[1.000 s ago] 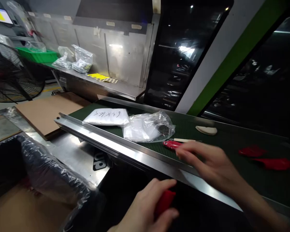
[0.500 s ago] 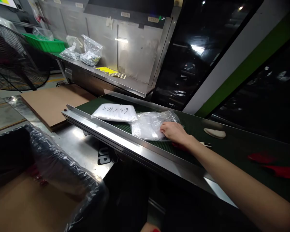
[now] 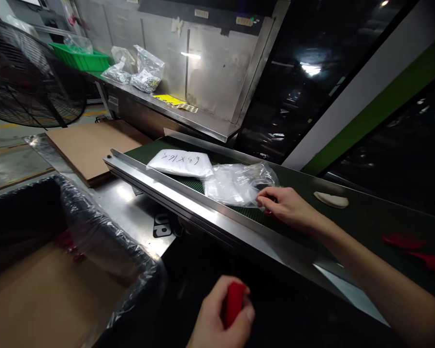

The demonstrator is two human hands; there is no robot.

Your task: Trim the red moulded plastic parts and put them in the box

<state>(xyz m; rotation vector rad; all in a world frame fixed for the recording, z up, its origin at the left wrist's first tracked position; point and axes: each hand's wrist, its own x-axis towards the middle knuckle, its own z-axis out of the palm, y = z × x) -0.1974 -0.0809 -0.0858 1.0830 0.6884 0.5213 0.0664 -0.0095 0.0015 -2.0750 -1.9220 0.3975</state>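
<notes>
My left hand [image 3: 223,314], at the bottom centre, is wrapped round a smooth red handle-like object [image 3: 234,302]; its lower part is hidden in the palm. My right hand [image 3: 286,205] is over the green conveyor belt, fingers pinched at the right edge of a pile of clear plastic bags [image 3: 230,186], apparently holding a bag's edge. Beneath that hand a bit of a red item shows, mostly covered. Touching the pile on its left lies a white packet [image 3: 181,163] with handwritten numbers.
A metal rail [image 3: 188,198] borders the belt's near side. A box lined with black plastic [image 3: 108,232] stands at lower left, with red items inside. On the belt's right lie a pale curved piece [image 3: 331,199] and red pieces [image 3: 429,261]. A fan [image 3: 25,82] stands far left.
My right hand has drawn back to the right, from on top of the bags to their edge. My left hand has risen into view with the red object. The view has shifted slightly.
</notes>
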